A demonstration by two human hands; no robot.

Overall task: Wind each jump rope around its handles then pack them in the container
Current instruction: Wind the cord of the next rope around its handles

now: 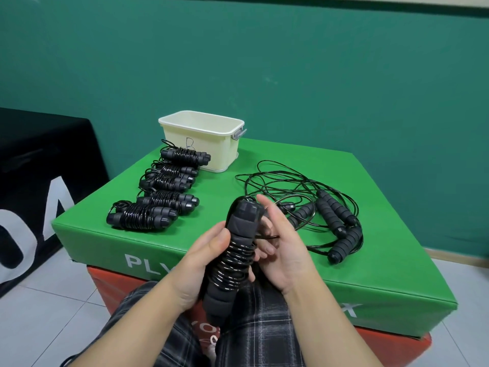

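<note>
My left hand [197,263] grips a pair of black foam jump-rope handles [239,234] held together, with black cord coiled round their middle. My right hand [284,250] is beside the handles, fingers mostly straight, and the loose cord [267,237] runs across its fingers. Whether it pinches the cord is unclear. Several wound black ropes [158,197] lie in a row on the left of the green box. Loose unwound ropes [317,205] lie tangled on the right. A cream plastic container [201,144] stands at the back of the box.
The green padded box [344,274] sits on a red one [383,348], in front of my knees. A black padded box [31,168] stands to the left. A teal wall is behind, white tiled floor around.
</note>
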